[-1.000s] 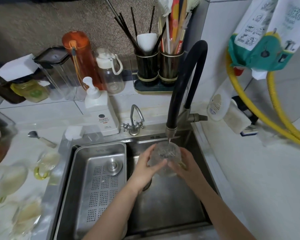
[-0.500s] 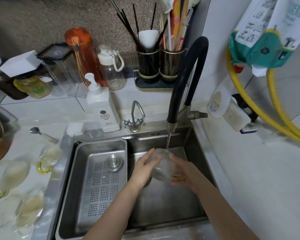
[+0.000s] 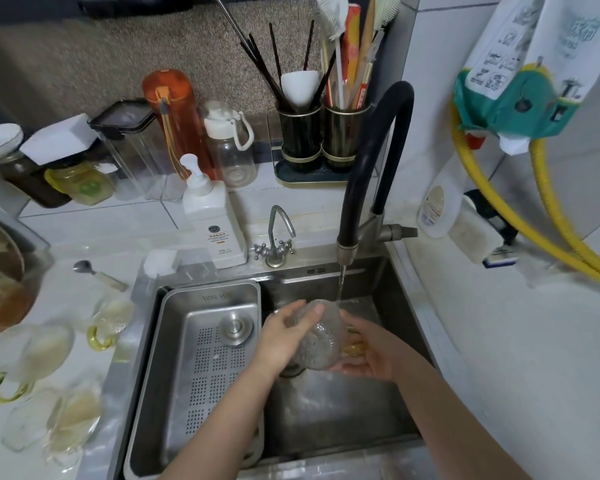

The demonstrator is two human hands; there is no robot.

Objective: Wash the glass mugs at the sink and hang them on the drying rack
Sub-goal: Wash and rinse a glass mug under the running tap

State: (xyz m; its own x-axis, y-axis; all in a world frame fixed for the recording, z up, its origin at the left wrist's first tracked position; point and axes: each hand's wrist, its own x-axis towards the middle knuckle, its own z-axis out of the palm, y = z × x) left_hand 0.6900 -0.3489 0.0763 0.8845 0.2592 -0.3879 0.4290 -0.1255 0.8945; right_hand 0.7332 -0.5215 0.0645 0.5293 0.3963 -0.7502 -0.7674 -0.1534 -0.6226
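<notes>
Over the steel sink (image 3: 406, 358) I hold a textured glass mug (image 3: 321, 337) with a yellow handle, tilted on its side. My left hand (image 3: 284, 336) wraps its left wall; my right hand (image 3: 369, 351) cups its base and handle side. Water runs from the black faucet (image 3: 368, 174) in a thin stream onto the mug's upper rim. Several more glass mugs with yellow handles lie on the left counter, among them one mug (image 3: 110, 322) beside the sink and another mug (image 3: 28, 355) farther left. No drying rack is in view.
A perforated steel drain tray (image 3: 208, 362) fills the sink's left half. A white soap pump bottle (image 3: 212, 220) and a small tap (image 3: 278, 240) stand behind the sink. Bottles, jars and utensil holders (image 3: 323, 140) line the back ledge. A yellow hose (image 3: 561, 237) hangs at the right.
The mug has dropped away from the spout and tipped onto its side. Both hands moved lower in the sink with it, and the water stream is now visible above it.
</notes>
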